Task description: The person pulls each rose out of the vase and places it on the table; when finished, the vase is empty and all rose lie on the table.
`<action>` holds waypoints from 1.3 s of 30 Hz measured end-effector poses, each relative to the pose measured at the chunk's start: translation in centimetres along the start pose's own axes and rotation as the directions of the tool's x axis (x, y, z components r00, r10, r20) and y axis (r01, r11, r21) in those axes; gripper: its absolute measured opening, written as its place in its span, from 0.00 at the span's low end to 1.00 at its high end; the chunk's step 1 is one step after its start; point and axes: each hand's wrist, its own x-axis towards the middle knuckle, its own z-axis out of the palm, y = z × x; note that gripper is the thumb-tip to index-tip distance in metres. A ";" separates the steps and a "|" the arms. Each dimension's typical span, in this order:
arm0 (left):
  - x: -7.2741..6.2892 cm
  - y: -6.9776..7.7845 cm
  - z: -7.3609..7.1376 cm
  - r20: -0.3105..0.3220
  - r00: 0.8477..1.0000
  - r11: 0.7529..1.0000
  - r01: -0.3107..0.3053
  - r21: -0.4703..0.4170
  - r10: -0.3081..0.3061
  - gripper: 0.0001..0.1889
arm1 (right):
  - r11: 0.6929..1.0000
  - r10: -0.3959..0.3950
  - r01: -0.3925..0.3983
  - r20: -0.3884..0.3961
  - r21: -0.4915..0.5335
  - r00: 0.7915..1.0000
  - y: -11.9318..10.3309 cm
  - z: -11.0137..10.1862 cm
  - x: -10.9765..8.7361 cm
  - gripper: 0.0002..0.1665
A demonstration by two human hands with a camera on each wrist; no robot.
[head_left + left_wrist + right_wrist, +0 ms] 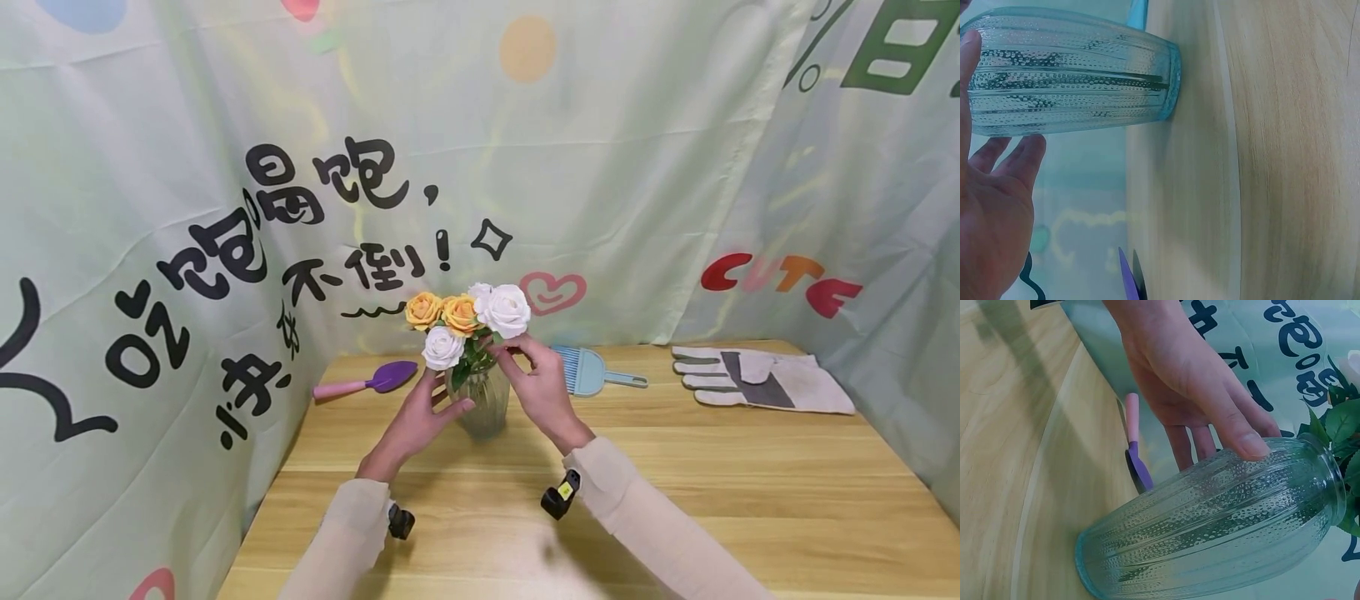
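Observation:
A ribbed clear glass vase (486,408) stands upright on the table, holding white and orange roses with green leaves. My left hand (422,421) holds the vase's left side below the rim; its thumb lies along the glass (1250,506) and the fingers reach behind. My right hand (538,382) is at the vase's mouth on the right, thumb and fingertips pinching just under the large white rose (504,311). Two orange roses (459,315) and a lower white rose (442,347) lean left. The right fingertips are partly hidden among leaves.
A purple trowel with a pink handle (367,382) lies left of the vase. To the right are a light blue dustpan-like brush piece (588,372) and a pale work glove (765,379). A printed cloth backdrop (600,167) hangs behind the wooden table (675,483).

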 end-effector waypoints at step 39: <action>0.1 -0.2 0.1 -0.015 1.000 1.000 0.021 0.001 -0.021 0.51 | 0.974 -0.048 0.104 -0.268 0.202 0.962 -4.8 -9.2 7.9 0.15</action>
